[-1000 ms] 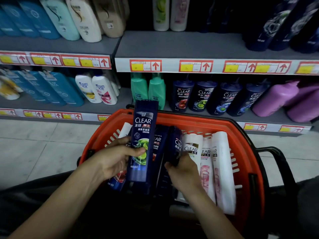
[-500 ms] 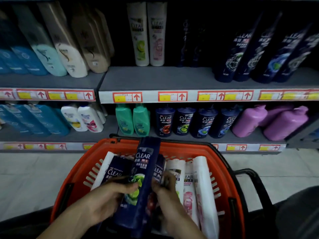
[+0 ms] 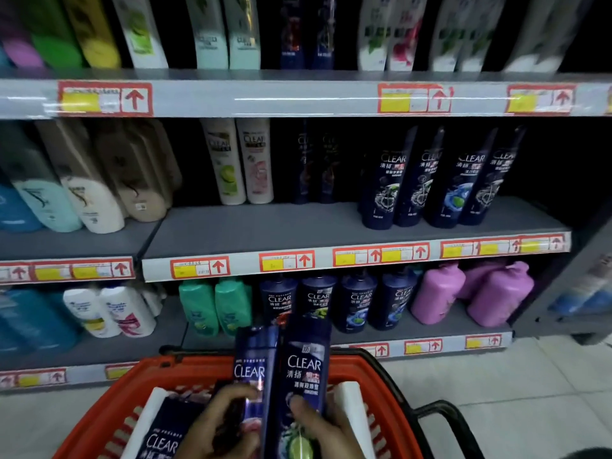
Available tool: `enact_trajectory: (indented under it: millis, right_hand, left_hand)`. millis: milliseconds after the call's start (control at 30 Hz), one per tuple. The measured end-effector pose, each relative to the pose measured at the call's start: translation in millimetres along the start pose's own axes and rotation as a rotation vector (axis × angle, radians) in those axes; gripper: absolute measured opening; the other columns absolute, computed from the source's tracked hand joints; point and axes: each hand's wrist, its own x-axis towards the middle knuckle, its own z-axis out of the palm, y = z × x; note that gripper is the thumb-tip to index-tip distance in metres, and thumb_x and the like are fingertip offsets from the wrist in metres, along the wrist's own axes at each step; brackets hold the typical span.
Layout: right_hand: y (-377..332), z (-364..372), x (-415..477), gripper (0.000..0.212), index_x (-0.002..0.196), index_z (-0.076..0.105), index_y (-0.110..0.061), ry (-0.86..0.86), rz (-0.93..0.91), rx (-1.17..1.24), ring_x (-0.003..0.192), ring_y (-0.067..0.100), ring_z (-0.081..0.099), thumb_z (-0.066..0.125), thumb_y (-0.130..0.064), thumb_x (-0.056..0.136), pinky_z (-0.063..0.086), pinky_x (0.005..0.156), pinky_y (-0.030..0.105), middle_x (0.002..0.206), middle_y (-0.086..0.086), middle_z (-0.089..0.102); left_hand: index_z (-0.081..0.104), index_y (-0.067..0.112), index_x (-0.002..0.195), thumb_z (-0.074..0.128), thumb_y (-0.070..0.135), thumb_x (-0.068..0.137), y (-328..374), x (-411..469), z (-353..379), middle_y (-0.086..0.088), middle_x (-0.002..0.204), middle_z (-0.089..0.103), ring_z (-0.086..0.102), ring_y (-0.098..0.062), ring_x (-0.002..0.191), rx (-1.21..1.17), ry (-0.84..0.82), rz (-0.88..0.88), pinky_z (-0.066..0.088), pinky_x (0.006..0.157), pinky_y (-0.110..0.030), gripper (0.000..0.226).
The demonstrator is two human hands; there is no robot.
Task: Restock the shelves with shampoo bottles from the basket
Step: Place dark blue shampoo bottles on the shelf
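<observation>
My left hand (image 3: 222, 425) gripped one dark blue CLEAR bottle (image 3: 253, 369), right hand (image 3: 323, 429) gripped a second (image 3: 304, 366), both upright and touching above the orange basket (image 3: 109, 415), more bottles lying inside, middle shelf (image 3: 265, 226) half bare

Three grey shelves carry the stock. The top shelf (image 3: 298, 74) holds blurred bottles, white, green, yellow and dark. On the middle shelf (image 3: 265, 230) stand teal, cream and tan bottles (image 3: 92, 193) at the left, two white CLEAR bottles (image 3: 238, 160) near the centre, and four dark blue CLEAR bottles (image 3: 440, 180) leaning at the right, with bare shelf in front. The bottom shelf (image 3: 430, 329) bears green bottles (image 3: 215, 306), dark blue pump bottles (image 3: 357, 299) and pink jugs (image 3: 470, 293). An orange basket (image 3: 109, 415) sits above the tiled floor (image 3: 530, 392).
</observation>
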Motion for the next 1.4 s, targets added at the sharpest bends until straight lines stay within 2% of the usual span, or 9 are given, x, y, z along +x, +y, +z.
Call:
enact_trajectory:
  millis: [33,133,267,533,700,833,1067,1233,1400]
  right_hand:
    - [-8,-3,0,0.037,0.104,0.073,-0.011,-0.045,-0.026,-0.044,0.083,0.012,0.073,0.076,-0.016,0.067,0.052,0.06,0.011,0.097,0.005,0.076]
    - [-43,-11,12,0.042,0.105,0.076,-0.019,-0.191,-0.092,-0.138,0.099,0.016,0.071,0.085,-0.023,0.064,0.052,0.083,0.021,0.106,0.005,0.074]
    - [-109,-11,40,0.042,0.114,0.069,-0.016,-0.231,-0.34,-0.36,0.109,0.026,0.066,0.077,-0.016,0.072,0.049,0.099,0.042,0.112,0.006,0.072]
    - [-211,-16,110,0.051,0.112,0.058,-0.03,-0.205,-0.778,-0.655,0.102,-0.003,0.062,0.065,0.011,0.082,0.048,0.082,0.012,0.107,-0.02,0.07]
    - [-235,-19,154,0.049,0.114,0.054,-0.037,-0.169,-0.838,-0.684,0.105,-0.008,0.059,0.062,0.004,0.088,0.047,0.082,0.008,0.109,-0.025,0.065]
    - [-241,-17,182,0.043,0.113,0.049,-0.041,-0.126,-0.8,-0.658,0.098,-0.02,0.055,0.058,-0.004,0.093,0.043,0.077,0.001,0.101,-0.035,0.061]
    - [-231,-14,206,0.065,0.141,0.031,-0.033,0.093,-0.778,-0.766,0.116,0.005,0.05,0.068,-0.021,0.088,0.042,0.099,0.029,0.126,-0.009,0.051]
    - [-192,-9,214,0.064,0.137,0.031,-0.019,0.404,-0.849,-0.924,0.098,0.009,0.047,0.069,-0.01,0.087,0.038,0.08,0.018,0.124,0.004,0.049]
    - [-203,3,231,0.066,0.143,0.024,-0.007,0.511,-0.79,-0.984,0.086,0.011,0.053,0.053,0.012,0.087,0.047,0.077,0.024,0.122,0.013,0.049]
  left_hand:
    - [0.057,0.034,0.107,0.078,-0.011,0.064,14,0,-5,-0.017,0.095,0.073,0.071,-0.016,0.087,0.123,-0.031,0.19,0.051,0.084,-0.025,0.066]
    - [0.044,0.044,0.123,0.091,-0.003,0.048,47,-1,-8,-0.012,0.109,0.072,0.068,-0.024,0.103,-0.018,-0.095,0.157,0.05,0.088,-0.04,0.101]
    - [0.059,0.034,0.119,0.094,0.016,0.042,107,44,13,-0.002,0.12,0.067,0.061,-0.021,0.117,0.008,-0.077,0.323,0.048,0.094,-0.044,0.087]
    - [0.064,0.047,0.099,0.084,-0.008,0.054,203,142,54,0.015,0.111,0.069,0.063,-0.003,0.106,0.179,-0.051,0.661,0.054,0.081,-0.02,0.075]
    - [0.059,0.038,0.107,0.082,-0.008,0.058,212,192,68,0.015,0.113,0.068,0.062,-0.006,0.11,0.206,-0.016,0.685,0.051,0.09,-0.026,0.071]
    - [0.058,0.031,0.108,0.08,-0.011,0.061,208,222,74,0.015,0.105,0.07,0.064,0.0,0.1,0.222,0.02,0.637,0.052,0.079,-0.014,0.067]
    - [0.051,0.029,0.11,0.083,0.005,0.067,192,241,70,0.013,0.11,0.064,0.061,0.005,0.1,0.292,0.094,0.613,0.049,0.07,-0.005,0.058]
    - [0.045,0.032,0.1,0.086,0.012,0.064,167,242,78,0.022,0.088,0.059,0.054,0.023,0.081,0.483,0.222,0.617,0.04,0.059,0.003,0.057]
    - [0.045,0.021,0.1,0.085,0.011,0.066,170,264,94,0.017,0.083,0.059,0.06,0.005,0.076,0.511,0.304,0.623,0.05,0.061,-0.012,0.053]
